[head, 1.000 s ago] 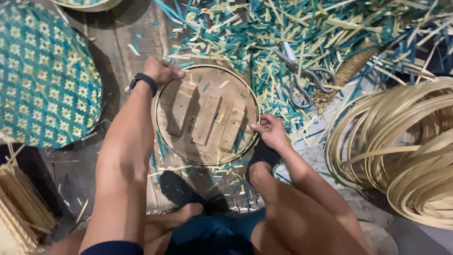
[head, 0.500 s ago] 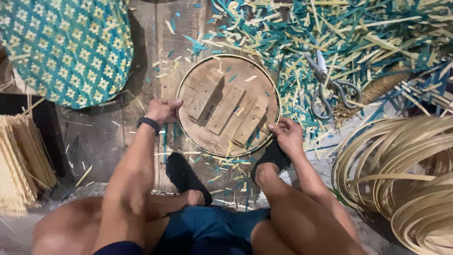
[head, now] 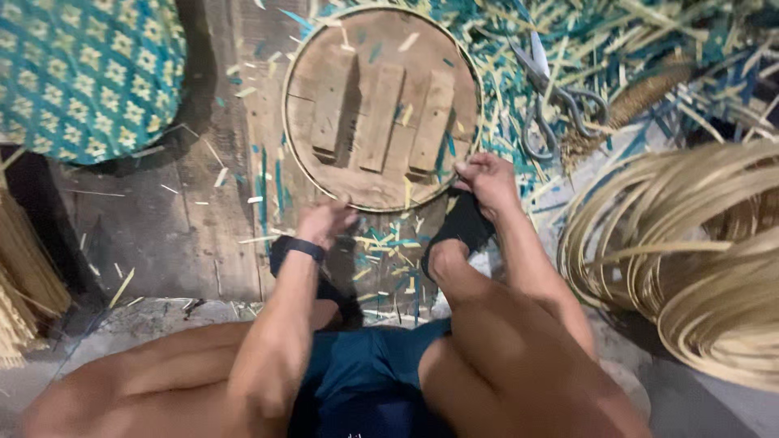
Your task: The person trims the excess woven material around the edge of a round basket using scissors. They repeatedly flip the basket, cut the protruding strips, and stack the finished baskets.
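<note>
One round wooden form (head: 381, 174) bearing three wooden blocks (head: 382, 118), one pair of scissors (head: 556, 101), one woven mat (head: 77, 73).

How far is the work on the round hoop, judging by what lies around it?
Done: a thin bamboo hoop rings the round wooden form, and a woven mat lies finished. In hand: left hand and right hand grip the hoop's near edge. Left: coiled strips lie unused.

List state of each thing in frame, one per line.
round wooden form: flat on floor, thin hoop around its rim
left hand: gripping the rim at the near edge
right hand: pinching the rim, near right
scissors: lying open, untouched
coiled bamboo strips: loose bundle, right
woven mat: finished, lying aside
</note>
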